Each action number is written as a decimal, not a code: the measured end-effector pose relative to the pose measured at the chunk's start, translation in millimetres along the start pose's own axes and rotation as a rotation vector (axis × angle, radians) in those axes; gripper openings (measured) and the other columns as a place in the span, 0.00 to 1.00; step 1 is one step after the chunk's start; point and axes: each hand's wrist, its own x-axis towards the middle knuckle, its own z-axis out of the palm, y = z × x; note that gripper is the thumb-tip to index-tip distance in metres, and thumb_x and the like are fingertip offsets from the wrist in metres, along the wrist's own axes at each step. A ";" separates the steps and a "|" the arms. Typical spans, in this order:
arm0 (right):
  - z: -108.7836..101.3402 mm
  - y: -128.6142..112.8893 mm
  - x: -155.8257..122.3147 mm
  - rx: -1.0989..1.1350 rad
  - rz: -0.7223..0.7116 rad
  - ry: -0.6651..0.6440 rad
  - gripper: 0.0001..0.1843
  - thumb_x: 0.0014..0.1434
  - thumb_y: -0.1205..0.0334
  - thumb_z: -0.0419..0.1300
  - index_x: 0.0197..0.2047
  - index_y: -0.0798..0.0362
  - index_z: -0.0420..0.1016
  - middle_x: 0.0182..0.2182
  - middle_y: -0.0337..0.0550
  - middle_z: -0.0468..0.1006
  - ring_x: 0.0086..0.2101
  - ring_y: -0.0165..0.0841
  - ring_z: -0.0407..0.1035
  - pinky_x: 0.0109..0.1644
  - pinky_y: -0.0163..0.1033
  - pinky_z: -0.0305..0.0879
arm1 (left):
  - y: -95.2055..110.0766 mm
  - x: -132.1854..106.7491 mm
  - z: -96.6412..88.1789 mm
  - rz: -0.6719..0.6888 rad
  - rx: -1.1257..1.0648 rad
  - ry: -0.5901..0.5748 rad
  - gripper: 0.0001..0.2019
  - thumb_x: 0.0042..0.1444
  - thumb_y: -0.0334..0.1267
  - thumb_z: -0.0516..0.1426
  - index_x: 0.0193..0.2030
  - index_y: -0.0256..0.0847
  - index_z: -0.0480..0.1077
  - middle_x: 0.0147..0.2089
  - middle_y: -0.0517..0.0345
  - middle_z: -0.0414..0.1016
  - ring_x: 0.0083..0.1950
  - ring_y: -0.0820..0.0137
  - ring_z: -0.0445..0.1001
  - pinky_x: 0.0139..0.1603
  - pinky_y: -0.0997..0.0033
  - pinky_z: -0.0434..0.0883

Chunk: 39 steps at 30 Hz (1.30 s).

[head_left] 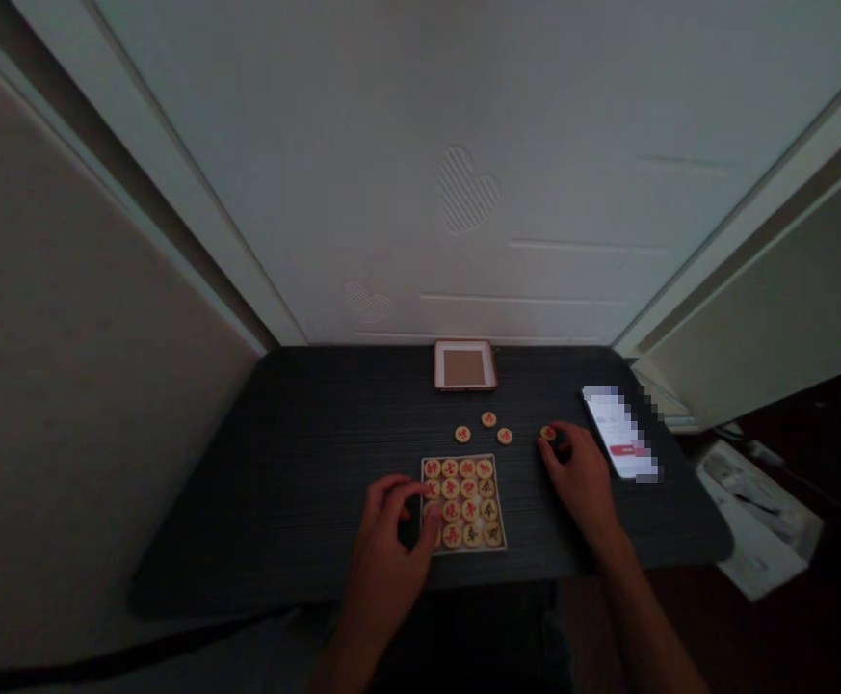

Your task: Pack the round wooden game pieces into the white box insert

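Note:
A shallow square tray (501, 501) holds rows of round Chinese chess pieces (451, 489), wooden-coloured discs marked in red and some in dark characters. My left hand (389, 545) is at the tray's left side, its thumb and fingers apart over the left column, partly covering pieces there. To the right of the tray, my right hand (585, 480) pinches a red-marked Chinese chess piece (548, 434) between thumb and fingers, at or just above the table. Three loose pieces, one of them a red-marked disc (488, 419), lie behind the tray.
A small box lid (438, 368) with a brown inside panel lies at the dark table's (304, 453) back edge. At right is a lit phone (618, 432). A white door (362, 193) with heart reliefs rises behind; a white box (759, 511) sits lower right.

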 end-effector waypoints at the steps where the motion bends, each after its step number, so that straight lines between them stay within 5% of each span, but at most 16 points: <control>1: 1.2 0.4 2.1 0.001 0.005 -0.007 0.20 0.65 0.47 0.58 0.48 0.54 0.78 0.42 0.52 0.80 0.36 0.40 0.73 0.47 0.48 0.70 | 1.2 1.2 0.3 -0.001 -0.008 0.005 0.10 0.63 0.43 0.59 0.48 0.45 0.75 0.53 0.52 0.68 0.39 0.68 0.73 0.45 0.60 0.76; 9: -15.6 -35.0 -19.9 0.182 -0.011 -0.095 0.19 0.65 0.49 0.60 0.54 0.51 0.77 0.42 0.47 0.83 0.35 0.37 0.76 0.42 0.43 0.73 | 25.2 9.7 4.7 -0.008 -0.172 -0.041 0.09 0.64 0.43 0.58 0.44 0.44 0.76 0.49 0.52 0.75 0.39 0.66 0.76 0.44 0.63 0.76; 12: -26.2 -60.9 -41.4 0.276 -0.118 -0.114 0.17 0.65 0.53 0.62 0.55 0.48 0.76 0.45 0.46 0.82 0.37 0.36 0.77 0.46 0.43 0.75 | 40.1 12.3 9.0 -0.103 -0.344 -0.166 0.11 0.65 0.45 0.57 0.46 0.44 0.76 0.43 0.54 0.79 0.39 0.66 0.78 0.40 0.66 0.76; 16: -31.3 -88.6 -62.4 0.352 -0.239 -0.161 0.12 0.66 0.58 0.61 0.52 0.45 0.78 0.48 0.46 0.82 0.44 0.39 0.79 0.51 0.45 0.76 | 53.3 14.1 16.3 -0.208 -0.649 -0.354 0.12 0.64 0.46 0.58 0.49 0.44 0.75 0.47 0.54 0.82 0.47 0.64 0.81 0.48 0.64 0.77; 20: -28.1 -102.4 -70.5 0.404 -0.255 -0.173 0.13 0.67 0.61 0.60 0.53 0.45 0.78 0.47 0.45 0.83 0.47 0.39 0.79 0.54 0.45 0.76 | 56.0 15.9 17.7 -0.264 -0.782 -0.408 0.13 0.62 0.46 0.60 0.48 0.41 0.75 0.47 0.50 0.83 0.47 0.62 0.82 0.50 0.62 0.79; 28: -25.9 -105.6 -78.4 0.580 0.012 -0.149 0.06 0.65 0.56 0.63 0.42 0.48 0.74 0.45 0.47 0.85 0.46 0.40 0.81 0.51 0.46 0.78 | 49.8 20.1 10.0 -0.358 -0.824 -0.384 0.13 0.60 0.46 0.62 0.46 0.40 0.76 0.47 0.50 0.84 0.45 0.63 0.83 0.47 0.63 0.80; 39: -23.5 -96.4 -80.6 0.633 0.282 -0.174 0.15 0.58 0.46 0.69 0.32 0.49 0.75 0.32 0.45 0.86 0.33 0.40 0.82 0.35 0.40 0.78 | 37.3 26.5 2.4 -0.423 -0.818 -0.325 0.15 0.58 0.45 0.64 0.48 0.41 0.77 0.48 0.51 0.84 0.48 0.61 0.83 0.46 0.62 0.81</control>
